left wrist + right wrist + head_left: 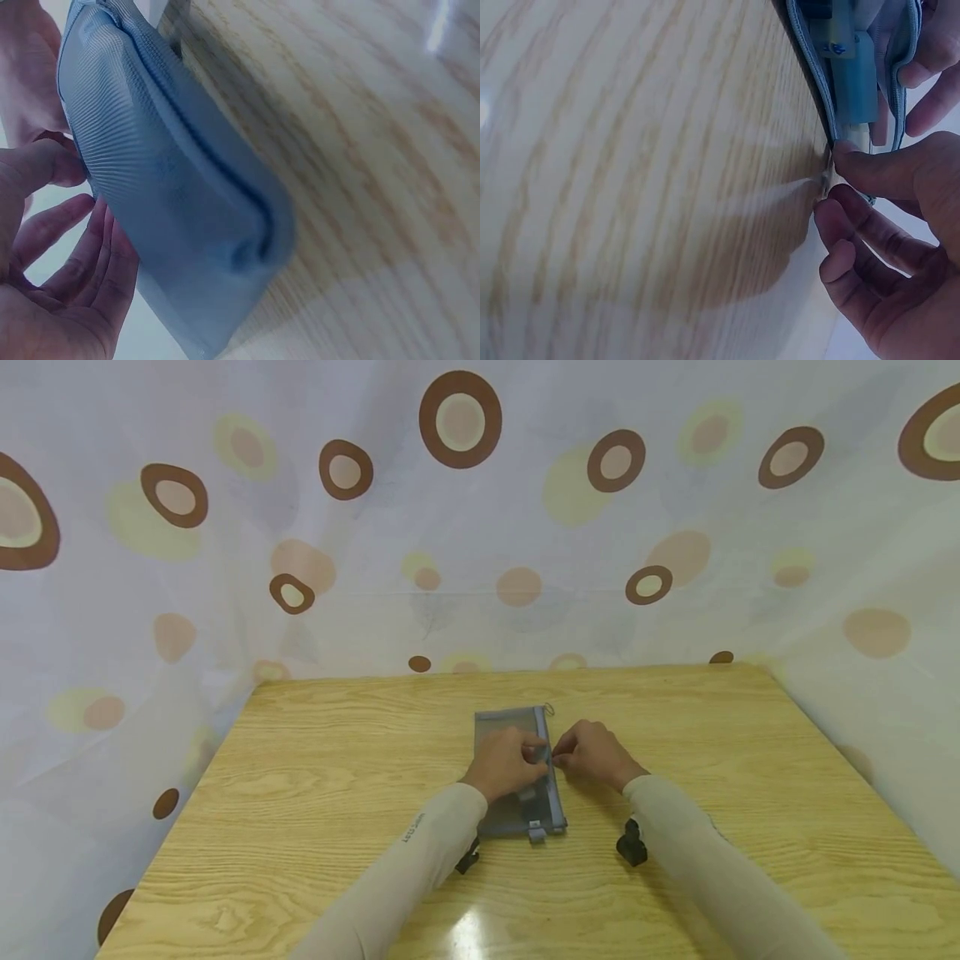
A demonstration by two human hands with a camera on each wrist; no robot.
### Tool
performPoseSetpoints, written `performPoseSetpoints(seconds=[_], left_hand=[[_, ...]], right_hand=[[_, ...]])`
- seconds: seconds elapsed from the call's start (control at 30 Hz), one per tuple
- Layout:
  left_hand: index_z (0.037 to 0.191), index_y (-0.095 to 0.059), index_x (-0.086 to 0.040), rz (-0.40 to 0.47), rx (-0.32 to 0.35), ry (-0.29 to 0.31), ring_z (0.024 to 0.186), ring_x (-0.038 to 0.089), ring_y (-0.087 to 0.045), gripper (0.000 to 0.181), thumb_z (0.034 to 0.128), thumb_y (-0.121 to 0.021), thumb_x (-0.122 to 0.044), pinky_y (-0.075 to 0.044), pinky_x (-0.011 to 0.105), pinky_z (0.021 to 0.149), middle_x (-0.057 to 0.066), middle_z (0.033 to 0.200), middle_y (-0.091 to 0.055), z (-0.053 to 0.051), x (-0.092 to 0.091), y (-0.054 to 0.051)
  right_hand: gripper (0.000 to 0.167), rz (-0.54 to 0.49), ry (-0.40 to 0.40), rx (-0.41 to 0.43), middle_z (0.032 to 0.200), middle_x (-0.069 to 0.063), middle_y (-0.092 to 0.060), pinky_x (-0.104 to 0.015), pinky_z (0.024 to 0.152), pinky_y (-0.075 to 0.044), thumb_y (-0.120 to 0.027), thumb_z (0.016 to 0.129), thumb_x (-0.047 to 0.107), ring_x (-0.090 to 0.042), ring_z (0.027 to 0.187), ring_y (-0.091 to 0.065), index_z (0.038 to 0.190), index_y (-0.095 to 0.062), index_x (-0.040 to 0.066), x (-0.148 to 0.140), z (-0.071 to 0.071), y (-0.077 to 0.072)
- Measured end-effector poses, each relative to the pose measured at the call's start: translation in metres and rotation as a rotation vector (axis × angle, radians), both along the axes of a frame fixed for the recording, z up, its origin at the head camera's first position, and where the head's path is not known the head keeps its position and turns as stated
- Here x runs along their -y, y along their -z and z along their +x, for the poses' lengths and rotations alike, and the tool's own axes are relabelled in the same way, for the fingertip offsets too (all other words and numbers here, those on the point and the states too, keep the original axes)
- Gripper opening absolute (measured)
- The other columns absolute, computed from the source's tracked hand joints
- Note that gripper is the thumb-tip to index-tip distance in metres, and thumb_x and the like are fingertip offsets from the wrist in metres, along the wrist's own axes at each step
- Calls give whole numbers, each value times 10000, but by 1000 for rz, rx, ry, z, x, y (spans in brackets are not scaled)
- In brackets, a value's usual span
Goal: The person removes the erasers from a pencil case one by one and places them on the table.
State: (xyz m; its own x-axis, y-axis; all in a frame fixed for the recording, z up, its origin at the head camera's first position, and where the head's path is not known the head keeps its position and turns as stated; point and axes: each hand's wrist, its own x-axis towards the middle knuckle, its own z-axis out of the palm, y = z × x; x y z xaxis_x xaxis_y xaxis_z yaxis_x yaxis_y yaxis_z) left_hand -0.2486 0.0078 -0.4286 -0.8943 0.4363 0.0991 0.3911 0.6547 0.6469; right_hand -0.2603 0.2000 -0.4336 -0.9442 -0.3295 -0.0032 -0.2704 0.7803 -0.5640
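1. On the wood-grain table (337,793), straight ahead of me, the blue-grey mesh pouch (517,814) is lying lengthwise, its long axis running away from my body and its zip edge (557,797) facing my right side.
2. And here's my right hand (596,756), sitting just outside that edge: thumb and forefinger are pinching right at it, hardly any gap between the tips. Exactly which bit they're gripping, my thumb is hiding, so I can't tell.
3. My left hand (504,764) is lying across the pouch itself, so it's being the nearer one! Its fingers are bending onto the same edge, thumb and forefinger standing apart. They're touching, yes, but whether they're truly pinching, I can't tell.
4. Here's the key line: the pouch is stretching leftward from my right fingertips, nearly all its width lying on that side, while both sets of fingertips are almost meeting along the zip edge, around midway.
5. Down at the right wrist, the pouch's mouth is gaping, and a light-blue thing (855,82) is showing inside, near my right thumb.
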Motion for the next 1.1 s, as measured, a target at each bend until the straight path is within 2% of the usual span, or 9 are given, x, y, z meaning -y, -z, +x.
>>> performPoseSetpoints(seconds=[0.5,0.7,0.93,1.1], left_hand=[[1202,-764,-110,32,-7,8,773,51,-660,333,870,-758,-132,-552,211,687,-23,896,-754,-1,1,0],[1206,-757,-89,74,17,19,812,70,-695,337,869,-753,-101,-569,223,718,6,938,-771,-1,4,-2],[1179,-714,-85,128,66,76,833,97,-680,283,897,-726,-75,-563,254,742,29,958,-747,-6,11,2],[1213,-690,-95,127,103,141,950,151,-680,289,933,-653,-35,-566,308,825,85,1119,-730,-8,16,1]], right_hand=[[69,9,-4,-44,929,-103,-777,-515,867,-570,-752,884,31,-327,974,-719,900,-818,20,2,0,0],[73,31,6,6,932,-93,-777,-486,855,-577,-748,888,33,-286,943,-723,907,-817,25,4,-2,-2],[77,44,12,49,930,-90,-776,-514,875,-567,-739,890,37,-306,957,-720,903,-814,24,5,-1,-3],[64,67,34,54,865,-47,-773,-512,845,-572,-750,875,54,-263,879,-719,864,-812,47,7,0,-3]])
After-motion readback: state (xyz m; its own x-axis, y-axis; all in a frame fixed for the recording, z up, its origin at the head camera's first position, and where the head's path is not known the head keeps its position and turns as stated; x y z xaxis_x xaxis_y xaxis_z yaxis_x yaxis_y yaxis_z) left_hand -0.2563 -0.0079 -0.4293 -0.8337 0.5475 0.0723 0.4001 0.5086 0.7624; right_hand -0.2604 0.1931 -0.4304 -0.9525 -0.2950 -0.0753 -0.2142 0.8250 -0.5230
